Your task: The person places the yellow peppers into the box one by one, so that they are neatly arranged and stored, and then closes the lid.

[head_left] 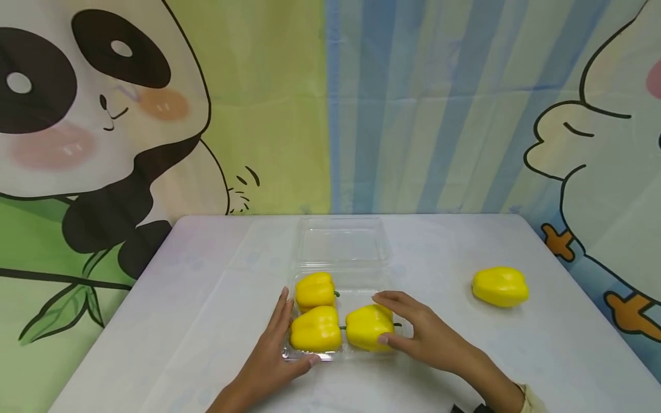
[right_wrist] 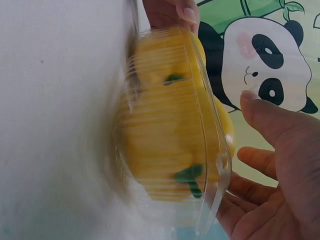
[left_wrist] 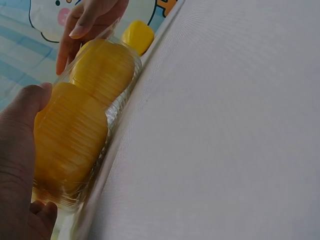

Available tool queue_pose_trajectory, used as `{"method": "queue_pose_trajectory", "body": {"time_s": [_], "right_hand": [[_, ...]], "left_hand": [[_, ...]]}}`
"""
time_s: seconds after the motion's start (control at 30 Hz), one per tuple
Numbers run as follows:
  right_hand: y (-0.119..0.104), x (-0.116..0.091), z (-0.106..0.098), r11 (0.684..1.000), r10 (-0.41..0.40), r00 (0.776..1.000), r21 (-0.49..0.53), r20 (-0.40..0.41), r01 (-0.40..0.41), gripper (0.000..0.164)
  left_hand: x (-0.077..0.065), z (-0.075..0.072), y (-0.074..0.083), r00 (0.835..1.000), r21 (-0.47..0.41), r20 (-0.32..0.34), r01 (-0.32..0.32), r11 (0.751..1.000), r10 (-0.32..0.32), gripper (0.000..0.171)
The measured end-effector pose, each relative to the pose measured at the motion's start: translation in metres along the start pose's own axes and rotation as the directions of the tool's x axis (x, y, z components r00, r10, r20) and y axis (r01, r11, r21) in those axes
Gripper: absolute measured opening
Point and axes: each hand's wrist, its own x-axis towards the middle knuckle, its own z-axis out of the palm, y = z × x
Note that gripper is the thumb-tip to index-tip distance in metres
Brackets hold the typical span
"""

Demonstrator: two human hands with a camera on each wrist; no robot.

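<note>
A clear plastic clamshell container [head_left: 357, 297] stands on the table with its lid folded back. In it lie three yellow bell peppers: one at the back left [head_left: 314, 291], one at the front left [head_left: 316, 330] and one at the front right [head_left: 365, 328]. My left hand [head_left: 273, 346] holds the container's left front corner, fingers along the side wall and thumb at the front. Around the front right pepper hovers my right hand [head_left: 428, 330], its fingers and thumb spread. In the right wrist view the thumb [right_wrist: 270, 117] stands apart from the pepper.
Another yellow bell pepper [head_left: 500, 286] lies on the white table [head_left: 434, 246], right of the container. The transparent lid [head_left: 342, 244] reaches toward the table's back edge. Behind hangs a printed curtain [head_left: 268, 86] with cartoon animals.
</note>
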Motion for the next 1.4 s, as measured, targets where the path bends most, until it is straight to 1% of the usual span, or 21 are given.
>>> {"method": "queue_pose_trajectory", "body": {"time_s": [0.07, 0.23, 0.3, 0.33, 0.47, 0.53, 0.67, 0.77, 0.87, 0.93, 1.13, 1.27, 1.4], "right_hand": [[0.001, 0.000, -0.002, 1.000, -0.022, 0.999, 0.004, -0.030, 0.022, 0.062], [0.008, -0.002, -0.008, 0.996, -0.088, 0.989, -0.021, -0.122, 0.086, 0.049], [0.011, -0.005, -0.012, 0.994, -0.103, 0.980, -0.037, -0.169, 0.098, 0.046], [0.013, -0.007, -0.015, 0.994, -0.108, 0.976, -0.048, -0.192, 0.100, 0.045], [0.020, -0.016, -0.028, 0.995, -0.079, 0.961, -0.077, -0.265, 0.060, 0.042], [0.023, -0.020, -0.034, 0.995, -0.046, 0.956, -0.094, -0.290, 0.020, 0.042], [0.031, -0.028, -0.043, 0.994, -0.012, 0.943, -0.106, -0.333, -0.025, 0.042], [0.039, -0.033, -0.049, 0.994, -0.026, 0.929, -0.109, -0.369, -0.016, 0.043], [0.048, -0.037, -0.056, 0.989, -0.043, 0.909, -0.148, -0.415, -0.021, 0.044], [0.054, -0.040, -0.061, 0.985, -0.042, 0.896, -0.171, -0.442, -0.038, 0.045], [0.069, -0.050, -0.078, 0.974, -0.014, 0.863, -0.201, -0.505, -0.102, 0.049], [0.077, -0.058, -0.086, 0.961, 0.009, 0.835, -0.224, -0.551, -0.159, 0.051], [0.086, -0.064, -0.092, 0.958, 0.043, 0.817, -0.209, -0.575, -0.197, 0.053]], "left_hand": [[-0.002, -0.001, 0.000, 1.000, 0.005, -0.009, 0.006, 1.000, -0.006, 0.112], [-0.008, -0.004, 0.001, 0.998, 0.016, -0.029, 0.061, 0.998, -0.060, 0.113], [-0.008, -0.005, 0.001, 0.998, 0.014, -0.027, 0.062, 0.998, -0.061, 0.113], [-0.007, -0.005, 0.001, 0.998, 0.013, -0.027, 0.050, 0.999, -0.050, 0.112], [-0.005, -0.005, 0.002, 1.000, 0.008, -0.027, 0.009, 1.000, -0.009, 0.111], [-0.004, -0.005, 0.003, 1.000, 0.013, -0.027, 0.000, 1.000, 0.000, 0.110], [-0.003, -0.003, 0.002, 1.000, 0.002, -0.021, 0.005, 1.000, -0.005, 0.111], [-0.003, -0.002, 0.002, 1.000, -0.011, -0.011, 0.019, 1.000, -0.019, 0.111], [-0.002, 0.000, 0.002, 1.000, -0.011, -0.006, 0.021, 1.000, -0.021, 0.111], [-0.001, 0.000, 0.002, 1.000, -0.005, -0.009, 0.020, 1.000, -0.020, 0.111], [0.000, 0.000, 0.002, 1.000, -0.002, -0.006, 0.021, 1.000, -0.021, 0.112], [0.000, 0.000, 0.002, 1.000, 0.007, -0.010, 0.009, 1.000, -0.008, 0.111], [0.001, 0.001, 0.001, 1.000, 0.018, -0.023, -0.011, 1.000, 0.012, 0.111]]}}
